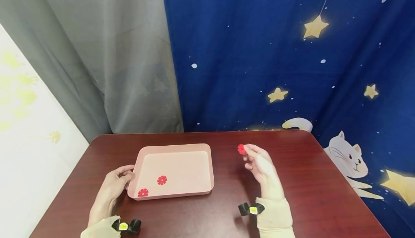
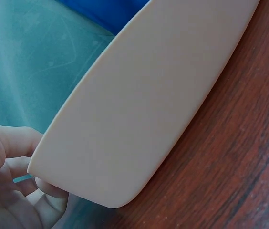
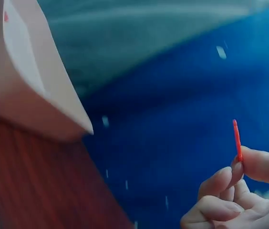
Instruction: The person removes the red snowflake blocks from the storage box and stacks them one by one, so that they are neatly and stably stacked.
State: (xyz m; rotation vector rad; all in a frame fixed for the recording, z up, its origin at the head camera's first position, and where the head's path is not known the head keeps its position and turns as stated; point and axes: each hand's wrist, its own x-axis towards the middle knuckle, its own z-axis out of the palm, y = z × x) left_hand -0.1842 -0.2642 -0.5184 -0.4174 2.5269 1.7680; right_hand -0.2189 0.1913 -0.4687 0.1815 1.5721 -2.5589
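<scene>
A shallow pink tray [image 1: 178,149] sits on the table, with two red notched plastic discs inside: one disc [image 1: 162,180] on its floor left of the middle, another disc [image 1: 143,193] at its near left corner. My left hand [image 1: 113,184] grips the tray's left side; in the left wrist view the thumb lies at the rim and fingers curl around the end of the wall [image 2: 125,109]. Between the thumb and fingertips of my right hand [image 1: 260,162] a third red disc [image 1: 241,149] is pinched, raised to the right of the tray. The right wrist view shows this disc [image 3: 237,140] edge-on.
The dark red wooden table [image 1: 311,194] ends at a back edge in front of a grey curtain [image 1: 139,50] and a blue star-printed curtain [image 1: 243,50]. A white panel [image 1: 32,140] stands along the left. Both wrists wear small black devices [image 1: 251,209].
</scene>
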